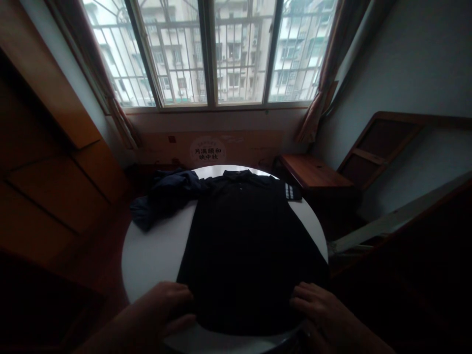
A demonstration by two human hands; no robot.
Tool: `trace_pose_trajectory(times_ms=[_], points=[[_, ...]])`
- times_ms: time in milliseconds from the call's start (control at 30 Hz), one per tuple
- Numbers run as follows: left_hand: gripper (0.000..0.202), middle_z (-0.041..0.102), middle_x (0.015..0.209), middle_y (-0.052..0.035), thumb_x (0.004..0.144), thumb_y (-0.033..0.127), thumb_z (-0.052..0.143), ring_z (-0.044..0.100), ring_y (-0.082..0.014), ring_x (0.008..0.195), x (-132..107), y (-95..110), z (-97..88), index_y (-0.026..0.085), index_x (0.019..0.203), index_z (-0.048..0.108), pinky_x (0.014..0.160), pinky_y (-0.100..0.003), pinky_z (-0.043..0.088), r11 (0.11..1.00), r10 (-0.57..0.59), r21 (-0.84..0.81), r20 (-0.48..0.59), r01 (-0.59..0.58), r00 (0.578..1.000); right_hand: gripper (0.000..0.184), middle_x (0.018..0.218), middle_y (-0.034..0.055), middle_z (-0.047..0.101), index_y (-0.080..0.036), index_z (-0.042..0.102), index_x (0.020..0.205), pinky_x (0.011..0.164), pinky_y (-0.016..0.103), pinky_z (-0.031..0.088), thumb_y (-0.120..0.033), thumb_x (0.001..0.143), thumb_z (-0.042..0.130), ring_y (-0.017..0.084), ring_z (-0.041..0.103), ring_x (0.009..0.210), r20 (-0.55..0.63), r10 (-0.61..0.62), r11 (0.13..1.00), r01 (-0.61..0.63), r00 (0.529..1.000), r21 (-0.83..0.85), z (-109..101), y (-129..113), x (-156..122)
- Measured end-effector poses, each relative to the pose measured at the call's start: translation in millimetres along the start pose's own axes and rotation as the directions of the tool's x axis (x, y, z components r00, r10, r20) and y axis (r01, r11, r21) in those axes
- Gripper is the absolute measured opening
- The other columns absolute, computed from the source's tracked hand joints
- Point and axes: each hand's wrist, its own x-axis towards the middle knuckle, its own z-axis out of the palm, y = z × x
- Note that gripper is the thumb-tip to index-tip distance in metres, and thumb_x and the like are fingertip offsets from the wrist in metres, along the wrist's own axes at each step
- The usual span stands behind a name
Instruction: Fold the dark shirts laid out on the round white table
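At the near edge of the round white desk point(155, 255) the left hand point(165, 305) lies palm down. Its fingers are stretched out and its thumb is apart from them, resting on the near left corner of a dark polo shirt point(243, 246). The right hand point(320, 307) is also palm down, with its fingers loosely spread on the near right corner of the hem. Neither hand looks closed around the cloth, though the dim light hides whether any of the hem is caught under a thumb.

The shirt lies front up in the middle of the desk, hem near and collar point(238, 176) far. Its body looks flat and smooth, and I see no fold across or along it, so the spreading seems mostly done and any folding of the body not yet begun. The right sleeve point(289, 192), with white stripes at its cuff, sits neatly at the far right shoulder. The left sleeve point(162, 199) is bunched and rumpled, and it spills over the far left rim of the desk, so that part looks unfinished.

Beyond the desk a cardboard panel point(207, 150) with printed lettering leans against the wall. A low wooden bench point(313, 174) stands at the far right. Above them is a barred window point(210, 49) with curtains point(121, 118) at its sides.
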Motion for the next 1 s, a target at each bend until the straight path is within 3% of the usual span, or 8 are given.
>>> trace_pose_trajectory(times_ms=[100,200,333,433,567,767,933,1000], points=[[0.028,0.067,0.075,-0.0018,0.097,0.036,0.049,0.06,-0.0121,0.064,44,-18,-33.8,0.018,0.086,0.069,0.061,-0.022,0.046,0.997,-0.071,-0.038,-0.09,0.068,0.993,0.027,0.09,0.0078,0.067,-0.018,0.066,0.092,0.079,0.032,0.052,-0.004,0.079,0.048,0.019,0.063,0.085,-0.005,-0.037,0.997,0.038,0.999,0.065,-21,-3,46],[0.034,0.068,0.072,-0.0031,0.096,0.037,0.047,0.062,-0.0135,0.063,123,-60,-74.3,0.015,0.086,0.071,0.059,-0.022,0.045,0.982,-0.187,-0.044,-0.275,0.182,0.943,0.022,0.091,0.0071,0.066,-0.016,0.067,0.094,0.078,0.028,0.051,-0.006,0.083,0.051,0.018,0.062,0.085,0.011,-0.167,0.981,0.166,0.986,0.098,-23,-6,121],[0.031,0.074,0.103,-0.0062,0.092,0.02,0.045,0.068,-0.0172,0.096,233,-116,-121.7,0.016,0.106,0.072,0.083,-0.021,0.05,0.868,-0.374,0.171,-0.392,0.466,0.841,0.021,0.11,0.0109,0.066,-0.016,0.067,0.109,0.091,0.033,0.05,-0.018,0.092,0.054,0.021,0.062,0.101,0.078,-0.309,0.951,0.307,0.948,0.046,11,-13,227],[0.031,0.069,0.12,-0.0138,0.081,0.024,0.063,0.06,-0.0266,0.118,281,-143,-137.2,0.013,0.109,0.072,0.098,-0.028,0.047,0.802,-0.425,0.261,-0.384,0.538,0.82,0.034,0.133,0.016,0.057,-0.018,0.061,0.126,0.101,0.054,0.044,-0.034,0.096,0.054,0.032,0.052,0.123,0.07,-0.329,0.942,0.333,0.942,-0.054,47,-18,276],[0.039,0.068,0.119,-0.0177,0.071,0.026,0.074,0.059,-0.0316,0.119,299,-168,-135.2,0.011,0.107,0.072,0.098,-0.031,0.048,0.755,-0.486,0.293,-0.351,0.587,0.8,0.044,0.15,0.0146,0.045,-0.023,0.052,0.139,0.109,0.066,0.03,-0.043,0.101,0.044,0.034,0.038,0.138,-0.001,-0.322,0.946,0.322,0.947,-0.032,80,-19,292],[0.028,0.073,0.106,-0.0143,0.08,0.021,0.061,0.068,-0.0256,0.103,297,-186,-149.5,0.011,0.104,0.074,0.089,-0.026,0.052,0.696,-0.577,0.234,-0.379,0.678,0.723,0.056,0.155,0.0141,0.039,-0.023,0.037,0.152,0.114,0.063,0.021,-0.045,0.1,0.043,0.033,0.03,0.144,0.003,-0.302,0.952,0.302,0.953,0.045,84,-16,288],[0.042,0.06,0.13,-0.0225,0.096,0.022,0.037,0.058,-0.0296,0.121,278,-181,-171.3,0.005,0.127,0.06,0.101,-0.036,0.045,0.629,-0.575,0.145,-0.575,0.764,0.582,0.054,0.163,0.0113,0.023,-0.035,0.038,0.151,0.113,0.067,0.015,-0.054,0.1,0.037,0.037,0.019,0.148,0.1,-0.302,0.953,0.297,0.948,0.064,79,-19,288],[0.043,0.06,0.127,-0.0246,0.095,0.019,0.036,0.059,-0.0299,0.118,268,-178,-176.2,0.002,0.131,0.054,0.099,-0.037,0.046,0.604,-0.593,0.104,-0.604,0.79,0.533,0.058,0.164,0.0107,0.019,-0.036,0.038,0.151,0.113,0.069,0.011,-0.061,0.099,0.035,0.038,0.014,0.149,0.126,-0.313,0.949,0.304,0.941,0.082,76,-21,286]])
